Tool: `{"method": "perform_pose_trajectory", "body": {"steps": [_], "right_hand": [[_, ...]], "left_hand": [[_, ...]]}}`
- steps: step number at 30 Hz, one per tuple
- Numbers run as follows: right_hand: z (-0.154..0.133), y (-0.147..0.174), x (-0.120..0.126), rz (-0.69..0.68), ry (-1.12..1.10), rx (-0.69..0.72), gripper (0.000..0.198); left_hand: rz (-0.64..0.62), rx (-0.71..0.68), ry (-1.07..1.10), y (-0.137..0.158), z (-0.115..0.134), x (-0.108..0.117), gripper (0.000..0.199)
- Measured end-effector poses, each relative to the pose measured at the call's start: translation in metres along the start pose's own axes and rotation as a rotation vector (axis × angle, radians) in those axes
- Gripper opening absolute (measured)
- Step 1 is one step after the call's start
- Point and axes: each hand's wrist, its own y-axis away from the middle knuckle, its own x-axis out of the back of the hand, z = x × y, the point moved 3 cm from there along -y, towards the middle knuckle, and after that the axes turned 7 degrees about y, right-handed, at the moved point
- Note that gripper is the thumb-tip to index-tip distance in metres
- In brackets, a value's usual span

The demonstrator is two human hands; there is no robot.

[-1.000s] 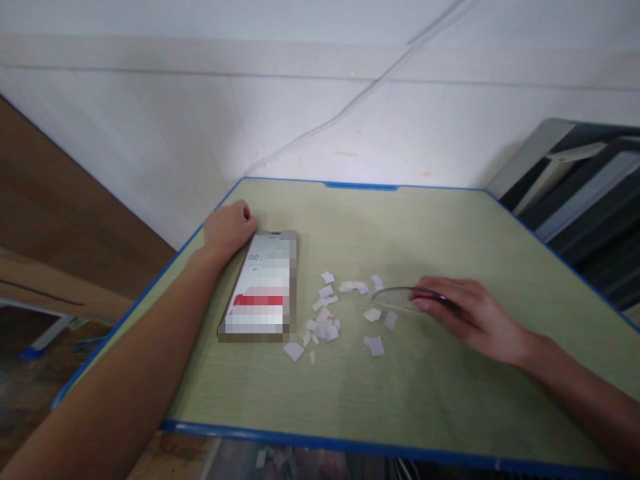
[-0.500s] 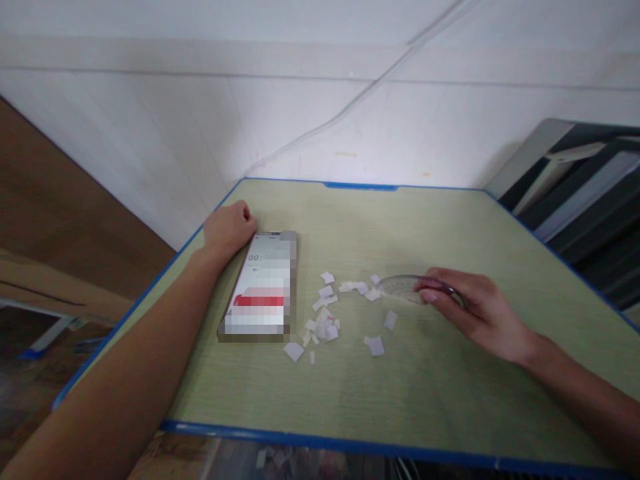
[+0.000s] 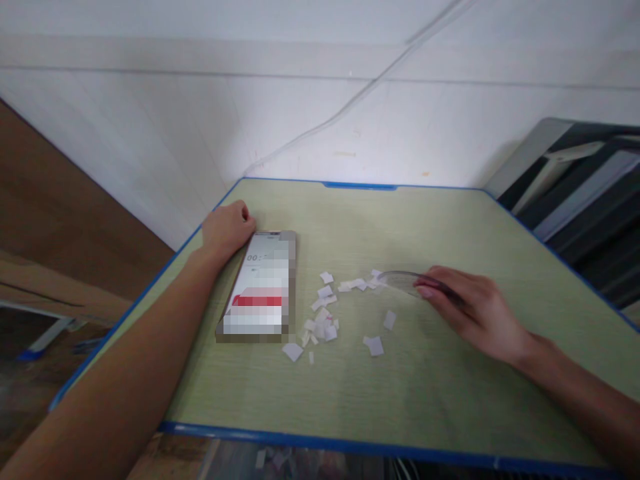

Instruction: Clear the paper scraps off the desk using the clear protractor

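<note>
My right hand [image 3: 463,303] pinches a clear plastic protractor [image 3: 397,279] between thumb and fingers. Its curved edge faces up, and its left end hangs at the white paper scraps [image 3: 360,285]; whether it touches them I cannot tell. More torn bits of paper [image 3: 327,327] lie left of it in a loose heap, with a few single pieces [image 3: 374,345] nearer me. Curled into a loose fist, my left hand [image 3: 230,227] rests on the table at the top left corner of a phone [image 3: 260,280], with nothing seen in it. The phone lies screen up, partly pixelated.
The pale green table [image 3: 280,393] has a blue edge and stands against a white wall [image 3: 300,107] with a cable [image 3: 345,107] running across it. Dark slatted panels [image 3: 595,180] lean at the right. Beneath the front edge is a see-through bin [image 3: 295,460].
The protractor in my right hand has tilted and risen slightly, and its left end now overlaps the nearest scraps. My left hand and the phone have stayed put.
</note>
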Motion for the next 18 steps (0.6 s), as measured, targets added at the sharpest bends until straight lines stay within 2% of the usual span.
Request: {"method": "perform_pose_trajectory", "body": {"steps": [2, 7, 12, 18], "right_hand": [[-0.002, 0.0, 0.002, 0.013, 0.002, 0.008, 0.025], [-0.006, 0.0, 0.001, -0.076, -0.077, 0.082, 0.024], [0.003, 0.001, 0.004, 0.029, -0.031, -0.027, 0.017], [-0.014, 0.002, -0.006, -0.161, -0.153, 0.149, 0.023]], "left_hand": [[0.003, 0.001, 0.006, 0.0, 0.0, 0.0, 0.032], [0.001, 0.005, -0.004, 0.001, 0.0, 0.0, 0.032], [0.008, 0.001, 0.009, 0.0, -0.001, -0.001, 0.033], [-0.002, 0.011, 0.024, -0.001, -0.001, -0.001, 0.031]]}}
